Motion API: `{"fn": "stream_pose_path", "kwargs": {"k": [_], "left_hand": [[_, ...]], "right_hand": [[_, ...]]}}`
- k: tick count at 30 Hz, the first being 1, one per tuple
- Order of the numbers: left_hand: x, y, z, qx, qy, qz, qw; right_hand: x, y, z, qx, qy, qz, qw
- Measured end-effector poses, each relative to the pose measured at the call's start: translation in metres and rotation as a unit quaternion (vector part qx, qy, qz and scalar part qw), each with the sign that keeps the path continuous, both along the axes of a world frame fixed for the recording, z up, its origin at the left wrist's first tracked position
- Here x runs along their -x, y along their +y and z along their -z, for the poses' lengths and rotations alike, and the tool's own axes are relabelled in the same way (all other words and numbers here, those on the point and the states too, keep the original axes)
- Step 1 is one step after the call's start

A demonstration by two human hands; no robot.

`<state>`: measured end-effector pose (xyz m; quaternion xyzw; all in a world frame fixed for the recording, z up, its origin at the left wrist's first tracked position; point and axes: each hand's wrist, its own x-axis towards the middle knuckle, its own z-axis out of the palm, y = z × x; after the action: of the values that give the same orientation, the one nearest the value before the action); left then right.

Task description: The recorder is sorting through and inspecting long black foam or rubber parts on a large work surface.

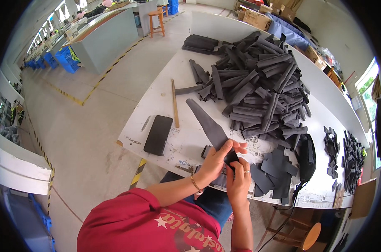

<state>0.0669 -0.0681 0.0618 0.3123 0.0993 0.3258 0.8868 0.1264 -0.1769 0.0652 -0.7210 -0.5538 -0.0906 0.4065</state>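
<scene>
Strip pinched in left hand and right hand.

My white desk is carrying a large heap of dark grey fabric strips. Left of the heap, a wooden stick and a black phone are lying; flat dark pieces are resting on my side of it.

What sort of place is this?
Likely a textile or sewing workshop, judging by the large heap of dark grey, fabric-like pieces on a white worktable, blue plastic crates beyond, and yellow-and-black striped floor tape.
</scene>
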Motion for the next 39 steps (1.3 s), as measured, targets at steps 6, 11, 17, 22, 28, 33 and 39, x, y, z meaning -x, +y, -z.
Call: {"fn": "stream_pose_path", "kwargs": {"k": [6,11,17,22,28,33,39], "left_hand": [[0.003,0.0,0.009,0.04,0.015,0.008,0.999],[0.008,0.012,0.0,0.038,-0.003,0.03,0.999],[0.013,0.021,-0.027,-0.005,-0.018,0.04,0.999],[0.014,0.007,-0.021,-0.003,-0.075,0.017,0.997],[0.019,-0.008,-0.018,0.05,-0.095,0.048,0.993],[0.018,-0.012,-0.02,0.062,-0.067,0.045,0.995],[0.02,-0.021,-0.021,0.065,-0.064,0.05,0.995]], "right_hand": [[0.006,-0.004,-0.003,0.037,0.004,0.019,0.999],[-0.004,-0.021,-0.005,0.049,0.034,-0.006,0.998],[-0.015,-0.028,-0.011,-0.015,-0.015,-0.051,0.998],[-0.01,-0.024,-0.018,-0.036,-0.023,-0.067,0.997],[-0.01,-0.015,-0.023,-0.059,-0.042,-0.089,0.993],[-0.011,-0.012,-0.024,-0.058,-0.046,-0.091,0.993],[-0.009,-0.011,-0.026,-0.049,-0.036,-0.104,0.993]]}}
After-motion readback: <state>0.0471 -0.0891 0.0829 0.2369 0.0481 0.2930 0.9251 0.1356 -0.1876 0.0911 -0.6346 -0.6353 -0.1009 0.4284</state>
